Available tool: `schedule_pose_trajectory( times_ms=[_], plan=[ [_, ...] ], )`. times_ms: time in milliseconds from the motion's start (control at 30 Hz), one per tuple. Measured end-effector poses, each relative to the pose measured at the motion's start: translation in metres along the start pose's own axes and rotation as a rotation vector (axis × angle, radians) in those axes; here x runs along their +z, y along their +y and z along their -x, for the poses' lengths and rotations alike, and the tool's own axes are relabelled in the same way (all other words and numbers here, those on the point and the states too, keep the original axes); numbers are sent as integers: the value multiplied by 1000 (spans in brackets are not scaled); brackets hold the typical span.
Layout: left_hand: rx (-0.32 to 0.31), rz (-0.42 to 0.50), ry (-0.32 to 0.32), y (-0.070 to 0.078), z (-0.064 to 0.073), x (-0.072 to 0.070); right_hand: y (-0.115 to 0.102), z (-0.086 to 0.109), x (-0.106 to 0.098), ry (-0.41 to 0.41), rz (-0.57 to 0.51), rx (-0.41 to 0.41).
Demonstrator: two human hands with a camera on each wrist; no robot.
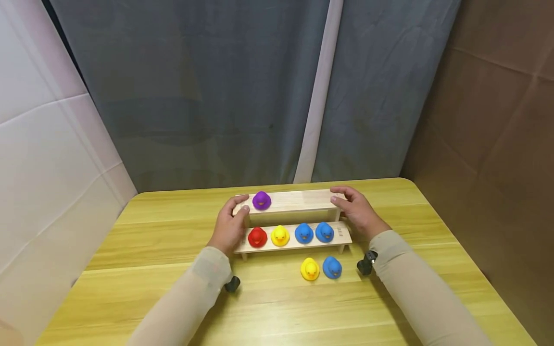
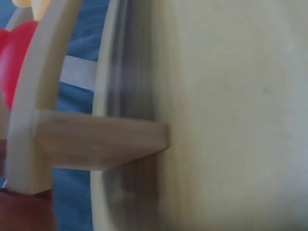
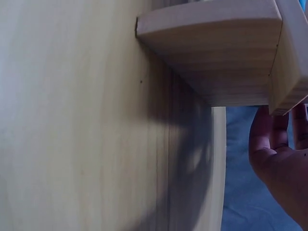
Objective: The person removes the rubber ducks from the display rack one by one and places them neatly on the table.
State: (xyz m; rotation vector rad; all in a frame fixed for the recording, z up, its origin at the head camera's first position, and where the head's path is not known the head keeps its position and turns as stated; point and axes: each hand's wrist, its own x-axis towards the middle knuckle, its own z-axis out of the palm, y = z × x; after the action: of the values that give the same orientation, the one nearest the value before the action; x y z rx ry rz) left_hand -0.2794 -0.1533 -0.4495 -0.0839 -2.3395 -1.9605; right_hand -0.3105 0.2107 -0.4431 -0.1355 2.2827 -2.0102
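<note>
The back wooden stand (image 1: 298, 200) is held by its two ends, the left hand (image 1: 228, 226) at the left end and the right hand (image 1: 357, 211) at the right. On its left part sits a purple rubber duck (image 1: 261, 201). Before it is a lower wooden stand (image 1: 277, 246), bearing a red duck (image 1: 257, 237), a yellow duck (image 1: 280, 235) and two blue ducks (image 1: 304, 233). Right-hand fingers (image 3: 262, 132) curl under a stand's edge in the right wrist view. The left wrist view shows a stand leg (image 2: 96, 139) close up beside the red duck.
On the wooden table (image 1: 164, 269), in front of the stands, lie another yellow duck (image 1: 309, 269) and another blue duck (image 1: 332, 267). A grey curtain (image 1: 195, 105) hangs behind the table, with a white cloth (image 1: 34, 144) at left and a brown one (image 1: 497, 134) at right.
</note>
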Motion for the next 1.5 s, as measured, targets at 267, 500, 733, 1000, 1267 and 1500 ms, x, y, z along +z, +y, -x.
schedule_pose_trajectory(
  times_ms=[267, 500, 733, 1000, 1267, 1500],
  plan=[
    [136, -53, -52, 14, -7, -13, -1, 1, 0, -5, 16, 9],
    [169, -122, -102, 29, -9, -12, -1, 0, -1, -5, 20, 18],
    [155, -130, -126, 34, -13, -8, -2, 1, -1, -4, 28, 25],
    [174, -146, -152, 36, -17, -5, -2, 1, 0, 2, 31, 24],
    [166, -163, -168, 38, -18, -3, -1, 1, 1, 4, 19, 28],
    [142, -183, -167, 37, -18, -2, 0, 2, 1, 4, 14, 49]
  ],
)
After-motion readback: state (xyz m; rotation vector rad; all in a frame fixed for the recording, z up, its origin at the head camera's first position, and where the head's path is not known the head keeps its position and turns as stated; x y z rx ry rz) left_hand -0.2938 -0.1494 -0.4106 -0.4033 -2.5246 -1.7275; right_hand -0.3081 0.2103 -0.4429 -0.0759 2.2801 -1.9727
